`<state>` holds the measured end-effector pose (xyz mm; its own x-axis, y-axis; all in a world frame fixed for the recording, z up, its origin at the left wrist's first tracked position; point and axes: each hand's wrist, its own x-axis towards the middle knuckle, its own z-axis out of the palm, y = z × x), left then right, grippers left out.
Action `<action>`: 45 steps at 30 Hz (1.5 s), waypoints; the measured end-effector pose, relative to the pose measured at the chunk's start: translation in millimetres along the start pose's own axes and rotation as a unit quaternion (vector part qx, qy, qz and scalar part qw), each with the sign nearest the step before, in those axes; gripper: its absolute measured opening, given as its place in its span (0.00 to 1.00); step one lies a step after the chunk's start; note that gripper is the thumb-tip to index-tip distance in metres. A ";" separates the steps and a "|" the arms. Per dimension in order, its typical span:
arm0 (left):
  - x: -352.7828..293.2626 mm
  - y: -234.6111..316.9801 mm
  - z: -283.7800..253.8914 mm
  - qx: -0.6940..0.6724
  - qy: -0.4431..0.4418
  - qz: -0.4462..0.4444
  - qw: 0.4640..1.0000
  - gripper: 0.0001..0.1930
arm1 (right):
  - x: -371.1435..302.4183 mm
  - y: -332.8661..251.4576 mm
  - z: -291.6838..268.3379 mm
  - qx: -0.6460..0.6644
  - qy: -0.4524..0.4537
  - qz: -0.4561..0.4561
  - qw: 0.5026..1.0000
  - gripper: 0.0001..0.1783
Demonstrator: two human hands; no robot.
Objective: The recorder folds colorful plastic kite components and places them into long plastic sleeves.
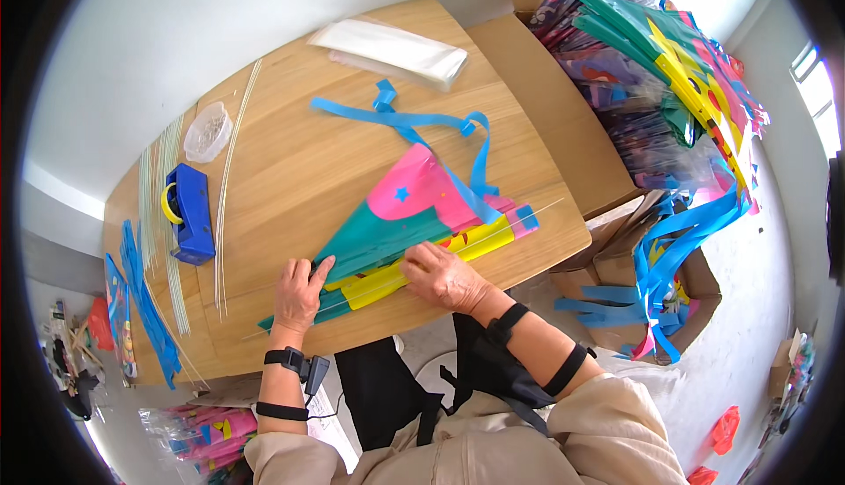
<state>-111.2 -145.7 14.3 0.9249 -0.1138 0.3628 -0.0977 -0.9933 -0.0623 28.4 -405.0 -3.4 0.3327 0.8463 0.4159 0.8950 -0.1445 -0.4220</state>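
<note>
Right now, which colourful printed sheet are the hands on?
The green, pink and yellow sheet lying on the wooden table, with the left hand and right hand on it; the similar stack lies off the table, at upper right.

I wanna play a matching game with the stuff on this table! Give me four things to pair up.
1. tape dispenser
2. plastic tub
3. folded kite
4. pile of clear sleeves

A. green, pink and yellow
B. flat, near the far edge of the table
C. mostly dark blue
D. small, rounded and see-through

Pairs: 1-C, 2-D, 3-A, 4-B
</note>
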 end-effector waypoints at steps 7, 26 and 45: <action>3.4 -2.0 -12.3 -0.021 -0.032 0.000 0.999 0.24 | 4.6 10.0 -8.9 -0.062 -0.047 0.101 0.992 0.52; -29.2 -35.7 -32.7 -0.127 -0.216 -0.119 0.961 0.01 | -1.4 26.2 -20.6 -0.095 -0.055 0.118 0.987 0.50; 250.5 128.8 52.8 -0.289 -0.331 -0.193 0.877 0.18 | -11.9 31.9 -30.6 -0.085 -0.073 0.177 0.978 0.44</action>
<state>127.2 -301.0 48.0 0.9222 0.0808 -0.3781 0.2759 -0.8225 0.4973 62.0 -435.4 2.9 0.5955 0.7903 0.1440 0.7722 -0.5138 -0.3738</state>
